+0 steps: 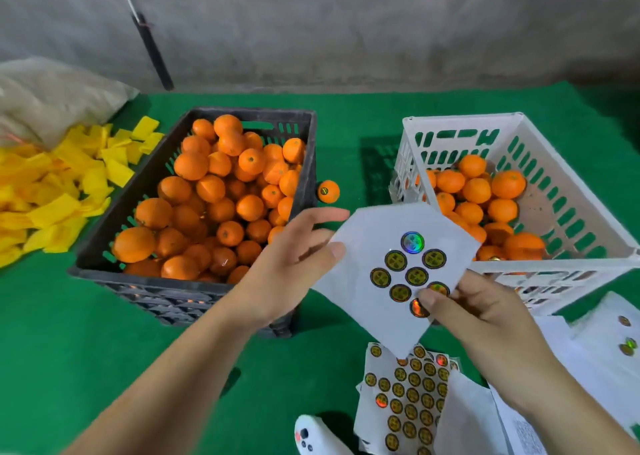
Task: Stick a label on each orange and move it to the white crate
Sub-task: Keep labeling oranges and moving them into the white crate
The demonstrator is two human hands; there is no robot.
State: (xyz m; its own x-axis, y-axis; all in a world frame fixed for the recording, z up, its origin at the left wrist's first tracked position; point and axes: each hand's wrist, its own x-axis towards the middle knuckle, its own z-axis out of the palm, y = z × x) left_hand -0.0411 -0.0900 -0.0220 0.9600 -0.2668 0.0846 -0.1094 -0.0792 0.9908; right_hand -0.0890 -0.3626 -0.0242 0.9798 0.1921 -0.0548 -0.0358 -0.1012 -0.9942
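At the far left a heap of yellow wrappers (52, 191) lies on the green table (86, 333), and beside it the black crate (194, 281) is piled with unlabelled oranges (207, 205). One labelled orange (328, 191) sits loose on the table between the crates; it could roll or be forgotten rather than reach the white crate (554, 271), which holds a modest layer of fruit. The left hand (294, 257) reaches forward, forearm angled up from the lower left, thumb pinching the left edge of the sticker sheet (381, 247) while the other fingers lie fairly straight. The right hand (474, 312) curls round the sheet's lower corner, its thumb pressed on a sticker there. The likely slip is a label folding onto itself or tearing as it peels, since the limp sheet is held in mid-air. Spare sticker sheets (408, 395) lie below.
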